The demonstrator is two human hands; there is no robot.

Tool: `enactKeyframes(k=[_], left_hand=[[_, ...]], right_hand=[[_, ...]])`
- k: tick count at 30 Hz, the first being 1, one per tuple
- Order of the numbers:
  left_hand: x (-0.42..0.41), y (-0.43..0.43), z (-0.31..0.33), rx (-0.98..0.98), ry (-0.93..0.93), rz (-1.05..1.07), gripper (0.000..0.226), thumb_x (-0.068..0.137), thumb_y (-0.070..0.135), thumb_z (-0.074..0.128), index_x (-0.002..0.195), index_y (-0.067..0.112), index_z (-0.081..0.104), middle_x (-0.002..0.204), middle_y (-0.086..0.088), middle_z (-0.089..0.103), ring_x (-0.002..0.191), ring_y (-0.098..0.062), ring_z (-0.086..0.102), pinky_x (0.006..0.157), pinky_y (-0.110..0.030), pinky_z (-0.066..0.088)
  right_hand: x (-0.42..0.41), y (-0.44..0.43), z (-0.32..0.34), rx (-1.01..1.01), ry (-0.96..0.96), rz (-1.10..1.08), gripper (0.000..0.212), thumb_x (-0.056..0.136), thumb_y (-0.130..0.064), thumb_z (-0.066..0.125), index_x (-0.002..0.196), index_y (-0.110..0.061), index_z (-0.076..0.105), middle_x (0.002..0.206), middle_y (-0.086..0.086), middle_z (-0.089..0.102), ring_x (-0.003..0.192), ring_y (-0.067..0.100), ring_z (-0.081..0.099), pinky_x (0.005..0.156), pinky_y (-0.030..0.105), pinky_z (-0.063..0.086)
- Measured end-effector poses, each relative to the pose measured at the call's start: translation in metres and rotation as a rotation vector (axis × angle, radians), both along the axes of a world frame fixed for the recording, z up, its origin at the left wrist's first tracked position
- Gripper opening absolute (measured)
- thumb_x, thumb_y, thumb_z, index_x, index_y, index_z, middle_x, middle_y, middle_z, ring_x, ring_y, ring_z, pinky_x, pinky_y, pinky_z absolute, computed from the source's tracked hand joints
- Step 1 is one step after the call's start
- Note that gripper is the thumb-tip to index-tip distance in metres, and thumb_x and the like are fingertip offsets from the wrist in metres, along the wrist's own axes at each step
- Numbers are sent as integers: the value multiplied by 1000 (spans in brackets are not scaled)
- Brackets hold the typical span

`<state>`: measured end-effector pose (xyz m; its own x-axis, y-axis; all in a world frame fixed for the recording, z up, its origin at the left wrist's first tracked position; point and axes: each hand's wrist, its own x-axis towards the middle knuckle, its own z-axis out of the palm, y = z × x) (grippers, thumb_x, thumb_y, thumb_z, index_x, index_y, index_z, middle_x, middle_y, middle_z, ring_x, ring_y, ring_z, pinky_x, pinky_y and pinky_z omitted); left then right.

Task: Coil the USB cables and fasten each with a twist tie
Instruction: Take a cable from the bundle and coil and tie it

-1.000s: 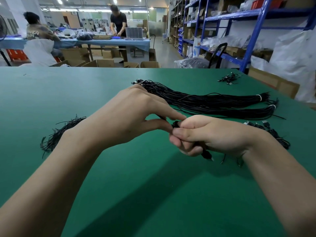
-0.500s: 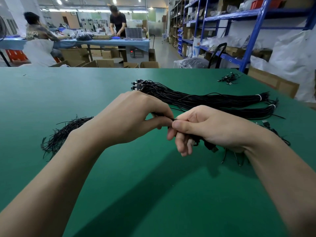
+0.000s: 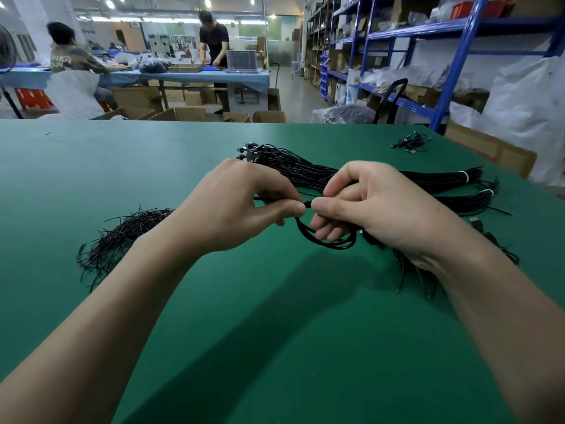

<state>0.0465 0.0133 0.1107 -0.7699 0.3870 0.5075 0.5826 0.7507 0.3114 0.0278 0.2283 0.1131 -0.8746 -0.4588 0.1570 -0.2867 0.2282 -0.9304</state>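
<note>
Mostly undone, by my reading. The wide green-matted work table [image 3: 189,347] carries the stock.

Largest item: long bundle of straight black USB cables [image 3: 397,182], lying across the table just behind both hands and bound near its right end with white bands [image 3: 465,177]. None of it is coiled, so the bulk of the job remains.

Next: loose heap of thin black twist ties [image 3: 122,237] on the mat, beside the left forearm. Plenty in stock.

Smaller: a few black cables with plugs [image 3: 495,243] on the mat beside and under the right wrist. Possibly finished coils, but the wrist hides them and I cannot tell whether they are tied. A small dark cluster of cables [image 3: 411,142] sits apart near the table's far right edge.

Work piece: one black USB cable [image 3: 328,244], partly looped, held between the hands over the mat. Several turns hang below the right fingers. No twist tie shows on it, so this is the coiling step and fastening is not yet done.

Right hand [image 3: 388,215]: fingers curled round the gathered loops, thumb [image 3: 325,206] pressed flat on top, clamping the turns.

Left hand [image 3: 235,209]: thumb and forefinger pinch the free run of the same cable right beside the right thumb, other fingers tucked under. Forearms converge toward the coil.
</note>
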Motion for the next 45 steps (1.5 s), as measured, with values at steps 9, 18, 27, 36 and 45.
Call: enactKeyframes(k=[9, 18, 27, 36, 45], left_hand=[[-6, -9, -4, 59, 42, 308, 12, 94, 32, 70, 95, 29, 81, 77, 11, 75, 75, -12, 70, 73, -39, 57], [6, 32, -18, 69, 316, 371, 28, 95, 41, 55, 90, 24, 77, 81, 6, 71, 74, -22, 66, 62, -40, 52], [16, 56, -36, -46, 520, 382, 22, 99, 32, 60, 89, 22, 77, 82, 11, 72, 68, -17, 67, 57, -33, 38], [15, 59, -44, -125, 538, 383, 23, 98, 38, 63, 88, 25, 79, 86, 12, 75, 71, -19, 65, 64, -35, 39], [3, 48, -33, 530, -97, 201, 23, 100, 44, 56, 97, 33, 76, 75, 8, 67, 61, 0, 50, 59, -22, 36]], right_hand=[[-3, 4, 4, -15, 583, -537, 37, 99, -44, 57, 75, -18, 66, 61, -7, 59, 55, 4, 50, 56, 26, 43], [-3, -34, -31, -432, -582, 48, 82, 86, -74, 38, 124, -2, 50, 99, 10, 66, 93, 22, 68, 80, 39, 57], [-1, -37, -33, -792, -411, -150, 35, 104, -40, 45, 101, -7, 56, 69, -4, 73, 73, 9, 73, 73, 25, 59], [-10, -33, -46, -601, -169, -267, 28, 108, -32, 44, 93, -13, 59, 93, 2, 79, 73, 5, 70, 60, 17, 51], [-6, -28, -46, -109, 336, -326, 22, 105, -21, 50, 90, -12, 64, 65, 0, 67, 54, 15, 69, 49, 33, 57]])
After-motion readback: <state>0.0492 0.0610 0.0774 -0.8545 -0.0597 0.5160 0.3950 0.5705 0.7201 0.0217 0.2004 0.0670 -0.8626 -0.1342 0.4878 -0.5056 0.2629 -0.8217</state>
